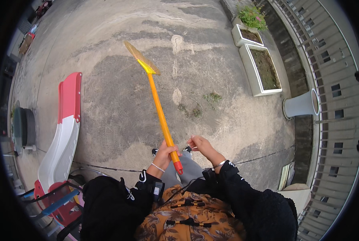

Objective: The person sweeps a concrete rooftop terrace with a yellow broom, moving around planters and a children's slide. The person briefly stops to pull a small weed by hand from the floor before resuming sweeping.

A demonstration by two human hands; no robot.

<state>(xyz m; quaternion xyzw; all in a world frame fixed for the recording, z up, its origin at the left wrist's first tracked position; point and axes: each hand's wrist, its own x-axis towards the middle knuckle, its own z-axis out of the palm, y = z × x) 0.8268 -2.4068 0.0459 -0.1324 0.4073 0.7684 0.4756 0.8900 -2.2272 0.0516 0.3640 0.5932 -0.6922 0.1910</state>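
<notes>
A broom (159,108) with an orange stick, a red end cap and a yellow-bound straw head slants up and away in front of me. My left hand (163,156) is wrapped round the stick near its capped end. The straw head (141,58) points to the far left and appears raised off the ground. To the right of the stick, apart from it, my right hand (201,145) hangs with loosely bent fingers and nothing visible in them. Small tufts of green weed (212,97) lie on the concrete beyond my hands.
At left stands a red and white plastic slide (61,140), with a dark round container (27,126) beyond it. White planters of soil (249,76) and a pale blue pot (302,105) line the right, beside a metal railing (328,108). The concrete floor (119,96) is cracked and stained.
</notes>
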